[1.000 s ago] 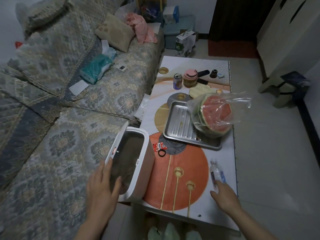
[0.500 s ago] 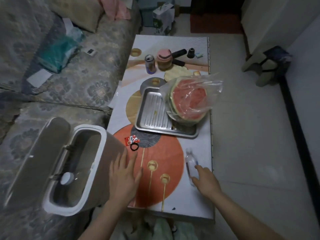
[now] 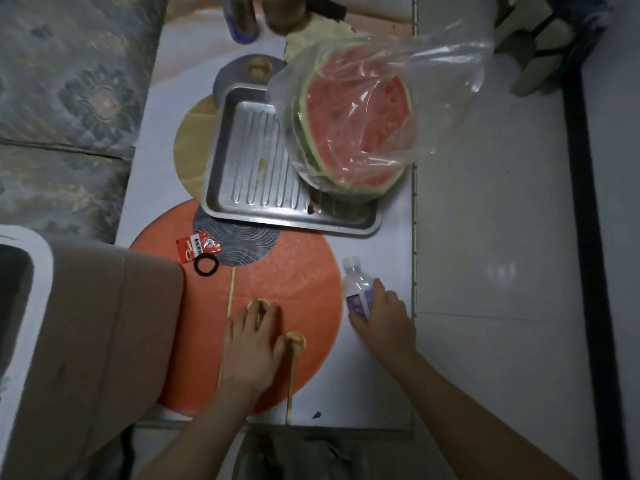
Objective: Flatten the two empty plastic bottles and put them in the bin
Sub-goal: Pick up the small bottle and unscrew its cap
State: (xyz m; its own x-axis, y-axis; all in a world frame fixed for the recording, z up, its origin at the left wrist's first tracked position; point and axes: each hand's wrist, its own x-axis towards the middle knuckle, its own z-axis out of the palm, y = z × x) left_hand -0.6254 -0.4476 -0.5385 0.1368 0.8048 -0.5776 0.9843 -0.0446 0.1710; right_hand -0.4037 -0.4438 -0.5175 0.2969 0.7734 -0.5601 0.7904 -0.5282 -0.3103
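Right hand [image 3: 384, 318] curls its grip round the bottle [image 3: 358, 289]; left hand [image 3: 254, 341] lies flat, released.

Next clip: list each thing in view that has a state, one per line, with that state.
plastic bottle: capped, lying on the table, not flattened.
right hand: fingers curled round the bottle.
left hand: flat on the table, holding nothing.
bin: open at its left end.
watermelon: cut, in a clear bag, on the tray.
metal tray: bare on its left side.
red wrapper: torn, crumpled.
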